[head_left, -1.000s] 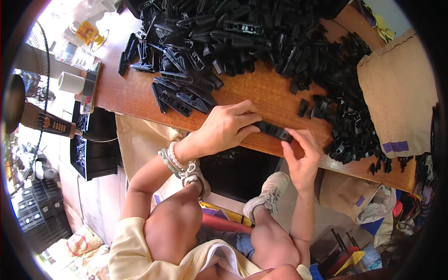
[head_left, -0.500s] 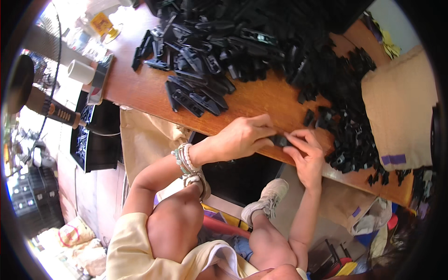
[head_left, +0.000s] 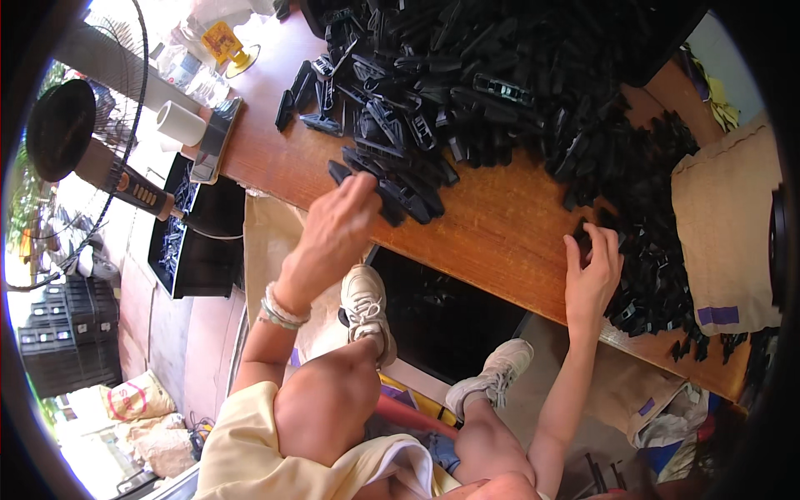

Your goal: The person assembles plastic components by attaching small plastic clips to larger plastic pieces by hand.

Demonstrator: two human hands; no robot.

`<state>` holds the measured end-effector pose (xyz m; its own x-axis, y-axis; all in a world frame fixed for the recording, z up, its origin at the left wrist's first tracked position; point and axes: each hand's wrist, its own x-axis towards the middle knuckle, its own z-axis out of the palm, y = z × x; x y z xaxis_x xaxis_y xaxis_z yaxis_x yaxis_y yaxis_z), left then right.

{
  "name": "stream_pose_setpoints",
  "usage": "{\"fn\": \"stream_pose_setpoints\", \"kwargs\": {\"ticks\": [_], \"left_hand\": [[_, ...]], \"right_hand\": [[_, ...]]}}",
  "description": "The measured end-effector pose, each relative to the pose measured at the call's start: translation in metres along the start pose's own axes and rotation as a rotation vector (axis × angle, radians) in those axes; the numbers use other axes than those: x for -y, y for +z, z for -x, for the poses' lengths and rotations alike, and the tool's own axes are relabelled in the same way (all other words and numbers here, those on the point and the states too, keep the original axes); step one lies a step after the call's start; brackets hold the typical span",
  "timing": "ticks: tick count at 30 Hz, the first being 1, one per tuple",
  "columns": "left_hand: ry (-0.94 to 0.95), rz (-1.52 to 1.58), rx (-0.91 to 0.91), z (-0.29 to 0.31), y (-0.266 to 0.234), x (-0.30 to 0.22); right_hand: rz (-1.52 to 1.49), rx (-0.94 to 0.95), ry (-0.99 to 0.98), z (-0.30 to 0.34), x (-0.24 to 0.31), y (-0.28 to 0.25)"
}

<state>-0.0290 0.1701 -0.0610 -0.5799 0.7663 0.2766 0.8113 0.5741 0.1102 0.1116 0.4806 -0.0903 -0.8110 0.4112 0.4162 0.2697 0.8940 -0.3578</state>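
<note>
My left hand point(head_left: 337, 225), slightly blurred by motion, is over the near left edge of a small group of long black plastic pieces point(head_left: 408, 196), its fingertips at the outermost ones. The fingers are bent, and whether they grip a piece does not show. At the right, my right hand point(head_left: 595, 271) has thumb and fingers apart, curled at the edge of a heap of small black plastic parts point(head_left: 646, 287). A dark piece shows between the thumb and fingers, but I cannot tell that it is held. Bracelets circle my left wrist.
A big heap of long black clip-like pieces point(head_left: 483, 92) covers the far part of the wooden table point(head_left: 500, 225). A brown cloth or paper bag point(head_left: 725, 233) is at the right. Under the table edge sits a black bin point(head_left: 442, 308); a fan point(head_left: 62, 129) and white roll point(head_left: 179, 123) are left.
My hands were together at a small dark piece near the table edge and have moved apart. The left went to the long black pieces, the right to the small-parts heap. The view has shifted a little.
</note>
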Motion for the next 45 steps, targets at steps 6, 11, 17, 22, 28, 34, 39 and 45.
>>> {"fn": "stream_pose_setpoints", "kwargs": {"ticks": [6, 11, 17, 22, 28, 34, 39, 45], "left_hand": [[0.258, 0.362, -0.282, -0.026, 0.014, -0.049], [0.017, 1.061, -0.189, -0.041, 0.037, -0.087], [0.12, 0.946, -0.08, -0.044, 0.055, -0.081], [0.11, 0.822, -0.151, -0.045, 0.052, -0.082], [0.078, 0.779, -0.087, -0.041, 0.048, -0.072], [0.09, 0.812, -0.117, -0.043, 0.052, -0.071], [0.131, 0.852, -0.127, -0.044, 0.057, -0.074], [0.147, 0.858, -0.142, -0.045, 0.058, -0.074]], "right_hand": [[0.079, -0.044, -0.128, 0.01, 0.018, -0.008], [-0.485, -0.006, 0.042, 0.027, 0.027, -0.01], [-1.083, 0.368, 0.387, 0.04, 0.031, -0.025], [-0.755, 0.312, 0.096, 0.036, 0.031, -0.018], [-0.654, 0.23, 0.013, 0.018, 0.029, -0.012], [-0.623, 0.191, -0.077, 0.019, 0.025, -0.009], [-0.623, 0.248, -0.097, 0.016, 0.029, -0.013], [-0.581, 0.239, -0.053, 0.023, 0.023, -0.017]]}}
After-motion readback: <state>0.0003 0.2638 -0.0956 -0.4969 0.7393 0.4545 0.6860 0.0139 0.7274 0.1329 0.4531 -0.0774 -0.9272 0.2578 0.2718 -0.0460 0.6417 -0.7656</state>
